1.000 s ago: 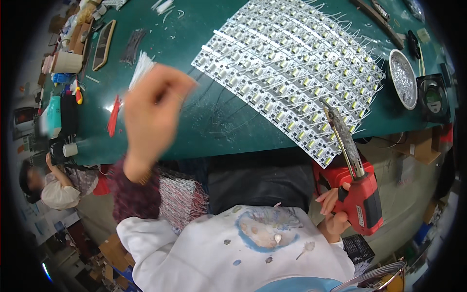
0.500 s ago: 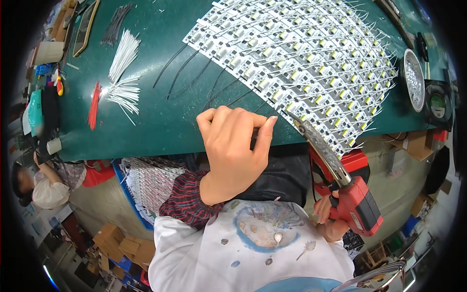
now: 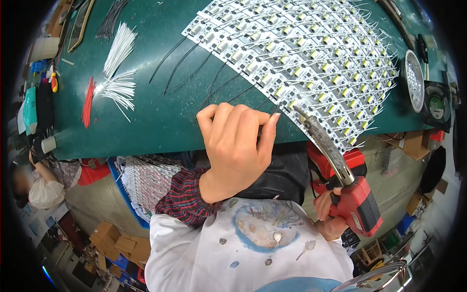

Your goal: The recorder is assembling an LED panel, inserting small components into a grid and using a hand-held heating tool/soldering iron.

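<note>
My left hand [image 3: 236,148] is closed in a pinch at the near edge of a large panel of white circuit boards [image 3: 296,63]. A short dark wire [image 3: 276,108] shows between its thumb and finger, its end at the panel edge. My right hand [image 3: 331,219] grips a red and black soldering gun [image 3: 357,204], its long metal tip resting at or just above the panel edge, right of my left fingertips. Several black wires [image 3: 175,73] stick out from the panel's left edge. Thin white wires cross the boards in rows.
Bundles of white wires [image 3: 119,48], red wires [image 3: 88,102] and black wires [image 3: 112,19] lie on the green table [image 3: 146,131]. A metal dish [image 3: 413,80] and a solder reel [image 3: 438,104] stand at right. Below the table is a blue bin [image 3: 127,199]. Another person [image 3: 46,187] sits at far left.
The view has shifted slightly, so the table items sit a little further left and up. My left fingertips now show a dark wire at the panel edge; the soldering gun stays close beside them.
</note>
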Demonstrator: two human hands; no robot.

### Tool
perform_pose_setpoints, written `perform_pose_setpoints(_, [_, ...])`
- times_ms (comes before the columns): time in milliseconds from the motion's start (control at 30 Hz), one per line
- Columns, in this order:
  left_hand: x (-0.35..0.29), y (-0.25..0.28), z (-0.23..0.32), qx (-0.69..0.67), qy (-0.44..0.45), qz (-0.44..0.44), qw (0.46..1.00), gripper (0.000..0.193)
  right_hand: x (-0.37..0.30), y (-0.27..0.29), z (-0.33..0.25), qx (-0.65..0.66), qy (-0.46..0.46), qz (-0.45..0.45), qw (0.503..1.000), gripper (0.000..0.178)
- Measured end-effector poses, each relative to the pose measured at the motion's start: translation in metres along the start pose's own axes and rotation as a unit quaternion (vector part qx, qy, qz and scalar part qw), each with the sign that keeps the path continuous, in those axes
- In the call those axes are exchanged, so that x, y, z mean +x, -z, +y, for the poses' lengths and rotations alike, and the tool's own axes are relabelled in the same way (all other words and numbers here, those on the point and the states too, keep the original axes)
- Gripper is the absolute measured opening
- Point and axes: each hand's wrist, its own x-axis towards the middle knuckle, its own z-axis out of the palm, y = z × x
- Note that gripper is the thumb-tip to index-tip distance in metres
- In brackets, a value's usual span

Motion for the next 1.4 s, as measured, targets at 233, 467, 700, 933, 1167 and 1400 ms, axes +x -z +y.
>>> perform_pose_setpoints(233, [0.001, 0.001, 0.002, 0.003, -0.006, -0.007, 1.000, 0.017, 0.026, -0.005, 0.003, 0.087, 0.104, -0.085, 0.987, 0.086])
perform_pose_setpoints(467, [0.004, 0.028, 0.001, -0.046, -0.006, 0.050, 0.998, 0.013, 0.031, -0.007, -0.017, 0.104, 0.056, -0.043, 0.992, 0.086])
perform_pose_setpoints(700, [-0.007, 0.001, 0.017, -0.065, 0.013, -0.029, 0.997, 0.016, 0.023, -0.006, -0.028, 0.090, 0.053, -0.026, 0.994, 0.085])
perform_pose_setpoints(933, [-0.008, -0.001, 0.016, -0.054, -0.013, -0.035, 0.998, 0.017, 0.013, 0.008, -0.003, 0.117, 0.065, -0.082, 0.988, 0.080])
perform_pose_setpoints(1167, [-0.007, -0.001, 0.016, -0.054, -0.019, -0.035, 0.998, 0.017, 0.002, -0.005, -0.006, 0.046, 0.040, 0.031, 0.998, 0.076])
perform_pose_setpoints(1400, [-0.009, -0.002, 0.013, -0.049, -0.023, -0.030, 0.998, 0.018, -0.076, 0.043, 0.032, -0.143, 0.029, -0.031, 0.989, 0.037])
